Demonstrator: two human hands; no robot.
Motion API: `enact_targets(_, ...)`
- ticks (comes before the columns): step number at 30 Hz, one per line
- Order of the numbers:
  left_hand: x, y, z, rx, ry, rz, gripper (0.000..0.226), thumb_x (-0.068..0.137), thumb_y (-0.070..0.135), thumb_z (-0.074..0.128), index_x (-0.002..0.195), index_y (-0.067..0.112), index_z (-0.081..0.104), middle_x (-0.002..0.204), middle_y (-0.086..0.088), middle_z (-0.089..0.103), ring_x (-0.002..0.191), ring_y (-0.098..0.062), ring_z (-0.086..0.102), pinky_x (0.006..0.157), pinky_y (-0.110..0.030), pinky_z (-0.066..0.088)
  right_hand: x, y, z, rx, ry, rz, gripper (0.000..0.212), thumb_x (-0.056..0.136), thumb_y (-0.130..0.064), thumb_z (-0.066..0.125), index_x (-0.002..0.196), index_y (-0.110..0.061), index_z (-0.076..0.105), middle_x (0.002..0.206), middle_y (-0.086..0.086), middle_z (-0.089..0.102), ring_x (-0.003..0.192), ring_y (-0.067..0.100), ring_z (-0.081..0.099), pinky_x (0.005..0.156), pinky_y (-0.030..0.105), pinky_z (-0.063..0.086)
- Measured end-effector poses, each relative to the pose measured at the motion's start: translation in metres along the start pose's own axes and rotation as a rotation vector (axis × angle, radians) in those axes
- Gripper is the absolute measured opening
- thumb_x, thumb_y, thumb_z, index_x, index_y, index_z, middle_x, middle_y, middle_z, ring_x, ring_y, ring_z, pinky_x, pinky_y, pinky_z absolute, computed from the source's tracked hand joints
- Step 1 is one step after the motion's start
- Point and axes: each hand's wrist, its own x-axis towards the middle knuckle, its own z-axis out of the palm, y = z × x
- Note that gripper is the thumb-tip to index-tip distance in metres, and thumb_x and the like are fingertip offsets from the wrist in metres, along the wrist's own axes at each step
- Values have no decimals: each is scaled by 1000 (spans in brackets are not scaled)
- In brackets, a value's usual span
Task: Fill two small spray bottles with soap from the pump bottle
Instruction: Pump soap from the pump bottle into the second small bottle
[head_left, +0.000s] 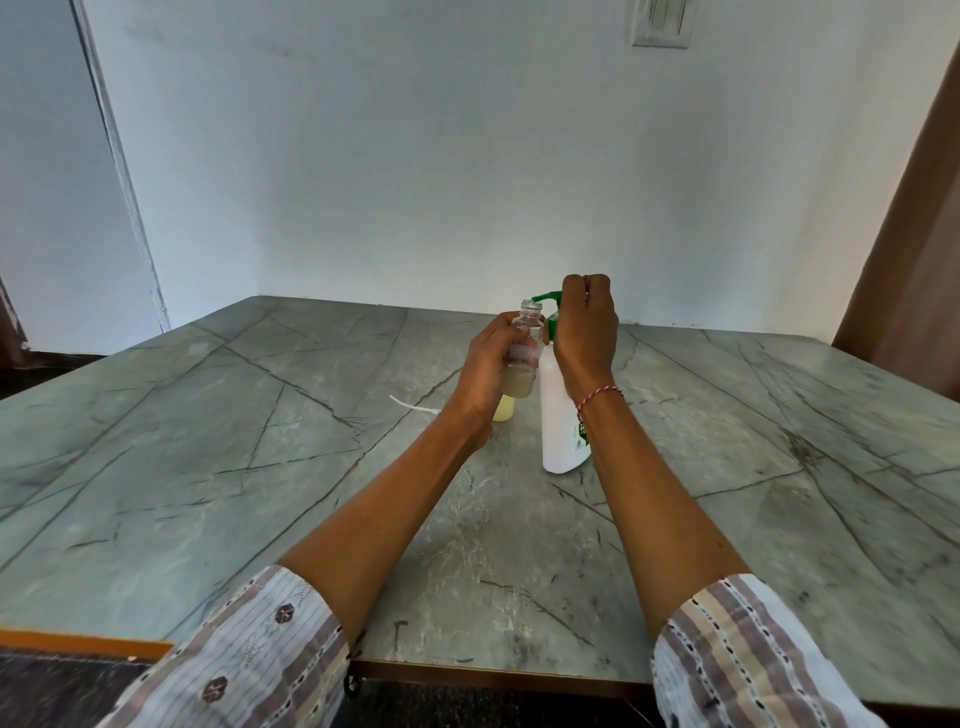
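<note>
A white pump bottle (558, 415) with a green pump head (546, 298) stands on the marble table (260, 441). My right hand (584, 325) sits on top of the pump head, fingers curled over it. My left hand (491, 366) grips a small clear spray bottle (524, 353), uncapped, its open neck right under the green nozzle. Cloudy soap fills the lower part of that bottle. Behind my left hand a second small bottle (504, 408) holding yellowish liquid stands on the table, mostly hidden.
A white spray cap's dip tube (413, 404) lies on the table left of my left wrist. The table's front edge runs near my sleeves. A white wall rises behind the table, and a brown curtain (914, 234) hangs at the right.
</note>
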Motion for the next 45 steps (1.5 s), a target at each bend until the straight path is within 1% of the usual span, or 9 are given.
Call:
enact_targets(8,0,0,2,-2,-5,-8,21,95,18,37,101,21,57,81,1,61,72,-11,56,64,-24,45,2,3,-5,-47,-24,-24,16,98,-21,30,91,-11,41,73,-1,43,66,14,42,57,18,35)
enact_targets(10,0,-1,2,5,-8,-4,22,95,19,36,100,23,57,81,2,61,71,-10,56,64,-24,46,2,5,-7,-62,-56,-33,21,99,-29,28,93,-14,41,85,4,46,76,17,43,68,25,35)
enact_targets(14,-1,0,4,24,-13,7,25,96,21,36,91,33,57,78,6,61,66,-3,57,60,-18,47,6,2,-4,-11,-28,61,44,97,-49,26,92,-12,48,71,-7,47,64,6,47,57,19,33)
enact_targets(18,-1,0,3,-1,-9,15,25,95,19,37,89,32,57,75,6,61,59,3,58,59,-18,47,7,3,-4,47,-48,81,27,97,-35,37,97,-11,49,85,-1,50,68,5,46,57,19,32)
enact_targets(23,-2,1,2,-18,-8,12,24,95,19,37,90,31,58,78,3,61,69,-8,56,64,-24,46,4,3,-5,29,-72,21,15,96,-25,35,91,-13,43,92,5,46,82,17,46,66,27,36)
enact_targets(30,-3,3,2,-17,-21,12,24,95,18,36,90,28,58,80,1,60,71,-10,55,63,-24,45,4,2,-4,111,-37,46,14,95,-20,38,90,-9,43,70,-5,44,64,7,45,57,21,36)
enact_targets(36,-2,1,3,-9,-16,6,24,95,18,36,90,30,57,77,4,60,69,-8,55,64,-24,45,3,2,-4,94,-33,46,14,97,-19,36,89,-9,42,68,-6,42,61,6,43,56,20,35)
enact_targets(40,-2,0,3,2,-10,10,25,95,20,37,88,33,58,72,9,62,63,-2,57,61,-20,47,4,5,-6,-8,-52,8,23,99,-28,31,91,-11,43,81,1,46,72,15,44,54,23,28)
enact_targets(45,-2,-1,4,20,-5,21,27,96,22,35,87,34,57,73,11,62,67,-4,57,64,-22,48,7,3,-2,-27,-45,65,41,97,-48,28,92,-13,48,70,-10,46,64,6,46,57,17,32)
